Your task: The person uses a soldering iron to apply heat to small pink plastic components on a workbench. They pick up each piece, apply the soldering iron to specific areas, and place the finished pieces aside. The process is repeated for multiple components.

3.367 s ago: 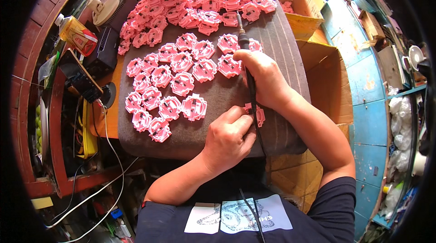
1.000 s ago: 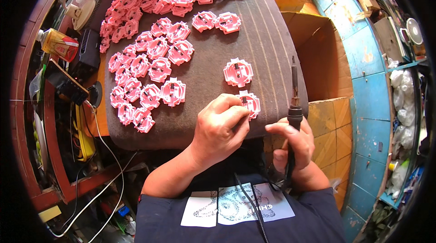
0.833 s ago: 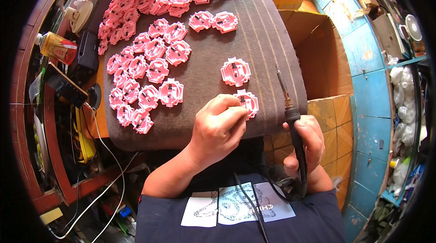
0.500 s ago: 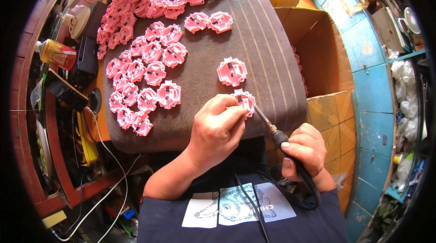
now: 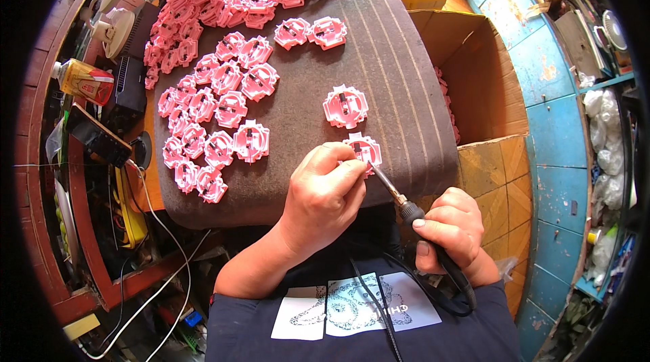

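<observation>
"The hands?"
"The right hand (image 5: 448,230) grasps a slim black-handled metal soldering iron (image 5: 411,213); the left hand (image 5: 325,182) curls at a pink notched plastic piece (image 5: 366,148), grip hidden."
"Room?"
"The piece sits near the brown cloth-covered counter's (image 5: 406,91) front edge, open room rightward."
"Iron's axis?"
"Slanting far-left, tip at the piece."
"Nearby?"
"A matching pink piece (image 5: 344,107) just beyond."
</observation>
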`<state>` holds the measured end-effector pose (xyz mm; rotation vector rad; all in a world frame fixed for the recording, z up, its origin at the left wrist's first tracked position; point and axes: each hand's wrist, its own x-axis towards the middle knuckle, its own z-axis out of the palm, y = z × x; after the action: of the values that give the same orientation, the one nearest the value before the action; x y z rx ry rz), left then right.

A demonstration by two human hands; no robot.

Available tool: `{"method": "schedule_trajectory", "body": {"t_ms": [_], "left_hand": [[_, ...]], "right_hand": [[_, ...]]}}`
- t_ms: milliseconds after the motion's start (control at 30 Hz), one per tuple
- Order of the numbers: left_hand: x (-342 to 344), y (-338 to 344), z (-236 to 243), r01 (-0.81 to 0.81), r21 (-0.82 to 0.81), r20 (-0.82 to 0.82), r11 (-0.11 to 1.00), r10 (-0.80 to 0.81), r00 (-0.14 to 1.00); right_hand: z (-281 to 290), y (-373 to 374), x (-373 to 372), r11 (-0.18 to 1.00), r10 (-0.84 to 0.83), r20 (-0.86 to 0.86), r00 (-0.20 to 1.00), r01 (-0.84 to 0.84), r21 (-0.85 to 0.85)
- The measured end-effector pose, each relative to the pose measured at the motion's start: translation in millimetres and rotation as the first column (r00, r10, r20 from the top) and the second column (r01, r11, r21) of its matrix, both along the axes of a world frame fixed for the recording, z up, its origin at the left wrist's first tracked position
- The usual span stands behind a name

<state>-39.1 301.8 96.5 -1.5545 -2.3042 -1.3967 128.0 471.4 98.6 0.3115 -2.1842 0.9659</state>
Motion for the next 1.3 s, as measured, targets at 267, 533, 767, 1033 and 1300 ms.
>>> {"method": "schedule_trajectory", "body": {"t_ms": [267,533,767,1033,1300], "left_hand": [[0,0,0,0.005,-0.007,-0.001,1.0,-0.005,1.0],[1,1,0,-0.005,-0.011,-0.011,1.0,0.005,1.0],[1,1,0,-0.005,-0.014,-0.016,1.0,0.005,1.0],[0,1,0,-0.005,-0.015,-0.015,1.0,0.005,1.0],[1,1,0,-0.012,-0.01,-0.019,1.0,0.012,1.0]], "right_hand": [[1,-1,-1,1.0,0.006,0.006,1.0,-0.006,-0.006],[2,0,2,1.0,-0.015,0.017,1.0,0.015,0.001],[-5,1,3,0.99,-0.101,-0.036,0.994,0.097,-0.098],[-14,2,-19,0.978,-0.171,-0.005,0.985,0.17,-0.123],[-11,4,-22,0.985,-0.125,-0.004,0.992,0.123,-0.122]]}}
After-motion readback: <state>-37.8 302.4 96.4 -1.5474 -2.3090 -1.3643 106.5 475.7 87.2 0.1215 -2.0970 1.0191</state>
